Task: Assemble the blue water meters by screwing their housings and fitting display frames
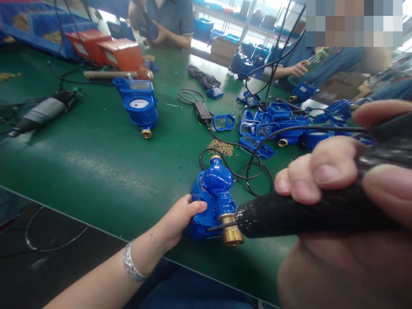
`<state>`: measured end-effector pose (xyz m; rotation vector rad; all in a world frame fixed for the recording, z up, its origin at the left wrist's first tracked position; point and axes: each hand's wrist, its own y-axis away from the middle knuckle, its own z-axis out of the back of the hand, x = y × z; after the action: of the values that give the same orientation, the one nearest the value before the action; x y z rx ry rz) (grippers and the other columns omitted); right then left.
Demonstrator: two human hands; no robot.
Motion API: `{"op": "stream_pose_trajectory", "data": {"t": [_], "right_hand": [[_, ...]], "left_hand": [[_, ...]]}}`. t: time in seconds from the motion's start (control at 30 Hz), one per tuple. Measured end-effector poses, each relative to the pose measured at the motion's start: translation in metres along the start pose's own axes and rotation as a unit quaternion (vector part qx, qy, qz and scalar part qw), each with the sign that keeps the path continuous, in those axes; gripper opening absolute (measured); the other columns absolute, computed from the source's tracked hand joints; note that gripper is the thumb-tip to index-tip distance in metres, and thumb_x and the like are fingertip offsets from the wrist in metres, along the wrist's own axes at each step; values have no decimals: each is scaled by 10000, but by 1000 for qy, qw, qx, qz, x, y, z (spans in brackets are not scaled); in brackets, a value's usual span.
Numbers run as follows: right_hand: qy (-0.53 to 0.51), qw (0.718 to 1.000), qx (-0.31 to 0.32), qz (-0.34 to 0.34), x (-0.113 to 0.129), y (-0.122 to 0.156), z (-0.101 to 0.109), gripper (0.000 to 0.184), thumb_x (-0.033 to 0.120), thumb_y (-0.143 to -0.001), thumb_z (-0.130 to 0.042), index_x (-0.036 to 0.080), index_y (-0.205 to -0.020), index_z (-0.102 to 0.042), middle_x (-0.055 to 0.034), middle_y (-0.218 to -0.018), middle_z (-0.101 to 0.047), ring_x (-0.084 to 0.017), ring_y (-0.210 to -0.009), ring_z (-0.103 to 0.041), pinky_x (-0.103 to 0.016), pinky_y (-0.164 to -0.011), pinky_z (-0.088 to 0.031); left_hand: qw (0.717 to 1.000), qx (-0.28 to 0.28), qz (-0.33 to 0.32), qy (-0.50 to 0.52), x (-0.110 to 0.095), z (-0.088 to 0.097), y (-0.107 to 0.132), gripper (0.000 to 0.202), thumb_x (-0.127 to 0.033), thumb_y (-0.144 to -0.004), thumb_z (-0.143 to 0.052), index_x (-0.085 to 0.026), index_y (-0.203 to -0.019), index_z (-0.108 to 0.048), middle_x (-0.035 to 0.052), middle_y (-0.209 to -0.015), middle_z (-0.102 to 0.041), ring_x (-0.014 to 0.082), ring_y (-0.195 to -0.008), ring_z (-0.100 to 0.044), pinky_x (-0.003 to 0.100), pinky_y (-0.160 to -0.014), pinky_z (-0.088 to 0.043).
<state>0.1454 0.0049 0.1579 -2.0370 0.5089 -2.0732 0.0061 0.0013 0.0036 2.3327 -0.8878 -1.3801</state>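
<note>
My left hand [182,216] grips a blue water meter [217,180] by its side, thumb on top, near the table's front edge. The meter lies with its rounded blue pipe body up and a brass threaded end [233,236] toward me. My right hand [334,176] is wrapped round a black electric screwdriver [289,214] close to the camera. Its thin bit [222,226] points left, across the brass end in this view; whether the tip touches the meter I cannot tell. Just beyond the meter lies a heap of small brass screws [221,147].
Another blue water meter [140,107] stands at left centre, near a grey power screwdriver [45,112]. Blue covers and meters [280,122] crowd the right, with black cables [257,165] looping between. Orange boxes [120,53] and blue bins [41,28] stand far left. Co-workers sit across the green table [96,171].
</note>
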Motion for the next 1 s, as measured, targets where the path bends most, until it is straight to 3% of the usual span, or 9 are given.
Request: {"op": "stream_pose_trajectory", "data": {"t": [0.1,0.3,0.47,0.57,0.67,0.77,1.0], "right_hand": [[-81,996,40,-11,-9,1,-7,336,279,-736,-639,152,-1024,-521,11,-650,-543,-149,-562,-535,-304,-546,-473],[-104,990,55,-77,-35,12,-15,261,149,-746,-604,216,-985,-526,28,-634,-571,-140,-523,-545,-306,-514,-480],[-60,993,77,-67,-40,14,-18,222,217,-763,-596,214,-972,-522,17,-609,-560,-151,-506,-537,-324,-499,-489],[-40,993,76,-83,-39,14,-20,316,264,-729,-672,218,-1000,-519,18,-624,-559,-150,-507,-532,-323,-497,-491],[-62,991,52,-107,-37,13,-24,384,271,-677,-742,223,-994,-529,32,-606,-538,-130,-478,-508,-295,-470,-474],[-96,983,81,-135,-36,11,-28,354,299,-676,-747,241,-965,-550,33,-584,-546,-130,-445,-502,-293,-449,-470],[-104,985,84,-112,-40,12,-26,363,256,-731,-710,220,-1037,-518,25,-632,-533,-130,-515,-520,-286,-495,-482]], "left_hand": [[1000,0,-1,4,0,4,0,514,-373,-594,-749,-95,-992,-578,122,-924,-696,236,-813,-638,325,-749,-479],[998,43,-19,51,1,4,4,599,-366,-594,-760,-109,-1080,-523,143,-1043,-666,301,-1023,-589,376,-850,-469],[997,1,-38,67,7,-2,4,508,-334,-591,-709,-103,-1010,-538,131,-957,-681,288,-912,-619,378,-808,-485],[998,-34,-30,52,7,-3,2,533,-341,-557,-706,-98,-999,-533,137,-962,-672,285,-904,-610,370,-787,-490],[998,-30,-23,52,7,-2,0,550,-342,-556,-695,-97,-1018,-523,140,-971,-667,283,-921,-606,366,-796,-488],[998,-21,-13,55,6,1,-1,552,-348,-562,-694,-100,-1022,-516,146,-979,-662,288,-916,-608,367,-781,-492],[998,-13,-19,67,10,3,-2,534,-325,-558,-714,-105,-1009,-532,125,-975,-665,250,-887,-613,339,-786,-485]]}}
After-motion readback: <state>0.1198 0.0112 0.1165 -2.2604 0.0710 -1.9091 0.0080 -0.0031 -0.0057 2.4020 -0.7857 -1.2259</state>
